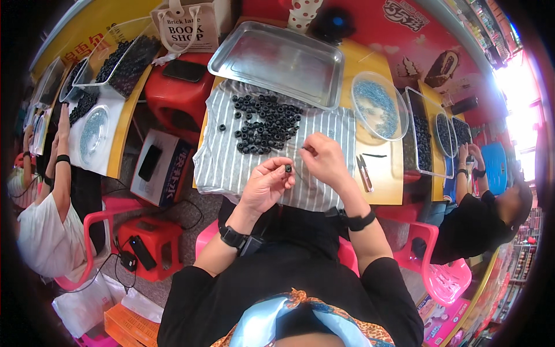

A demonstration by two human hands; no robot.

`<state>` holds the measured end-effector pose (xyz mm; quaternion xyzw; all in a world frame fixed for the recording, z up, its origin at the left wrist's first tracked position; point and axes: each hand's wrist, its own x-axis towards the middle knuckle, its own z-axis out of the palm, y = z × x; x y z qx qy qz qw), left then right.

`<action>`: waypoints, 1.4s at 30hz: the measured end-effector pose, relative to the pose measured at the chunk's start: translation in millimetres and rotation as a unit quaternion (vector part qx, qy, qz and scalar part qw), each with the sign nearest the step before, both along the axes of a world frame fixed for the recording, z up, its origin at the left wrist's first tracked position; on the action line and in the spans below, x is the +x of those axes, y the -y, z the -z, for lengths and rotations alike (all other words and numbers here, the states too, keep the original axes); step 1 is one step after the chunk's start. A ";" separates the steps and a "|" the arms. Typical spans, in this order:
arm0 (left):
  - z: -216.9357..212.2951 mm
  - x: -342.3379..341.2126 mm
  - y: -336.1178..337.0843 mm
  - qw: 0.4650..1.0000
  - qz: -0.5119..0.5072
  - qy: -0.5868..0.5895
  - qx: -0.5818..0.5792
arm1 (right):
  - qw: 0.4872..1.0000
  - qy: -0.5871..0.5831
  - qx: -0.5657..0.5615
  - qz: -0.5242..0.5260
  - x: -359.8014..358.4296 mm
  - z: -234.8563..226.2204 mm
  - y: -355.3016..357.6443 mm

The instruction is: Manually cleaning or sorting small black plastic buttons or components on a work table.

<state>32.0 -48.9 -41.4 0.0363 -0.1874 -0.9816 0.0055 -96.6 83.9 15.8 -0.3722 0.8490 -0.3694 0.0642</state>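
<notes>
Head-worn fisheye camera looking steeply down over a crowded yellow worktable [386, 184]

The single view is sitting on the person's head and facing forward and down, taking in the wearer's own chest and forearms rising from the lower edge, with the left hand [267, 184] and right hand [324, 161] lying close beneath the lens at mid-frame. The wide lens is bending the table edges toward a dark round rim, and seated neighbours are curving into the far left and right margins.
</notes>
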 end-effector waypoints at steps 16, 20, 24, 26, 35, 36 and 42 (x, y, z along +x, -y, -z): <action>-11.0 -24.8 -27.1 0.994 0.046 0.041 -0.089 | 0.918 0.291 -0.264 0.062 35.4 6.0 -61.2; -7.4 -24.0 -27.6 0.995 0.039 0.035 -0.087 | 0.867 0.363 -0.339 0.039 52.1 4.9 -47.6; -8.7 -24.3 -29.6 0.995 0.030 0.028 -0.095 | 0.874 0.339 -0.343 0.058 54.8 9.1 -40.9; -6.9 -24.6 -29.9 0.995 0.026 0.025 -0.096 | 0.892 0.304 -0.329 0.064 55.1 11.4 -39.4; -5.5 -23.1 -28.1 0.994 0.026 0.023 -0.103 | 0.936 0.206 -0.281 0.051 54.3 9.4 -38.0; -3.2 -22.4 -27.7 0.995 0.027 0.018 -0.099 | 0.940 0.202 -0.271 0.046 53.5 5.0 -38.1; -8.3 -25.3 -28.6 0.996 0.037 0.013 -0.084 | 0.945 0.268 -0.183 -0.039 34.1 -0.6 -51.7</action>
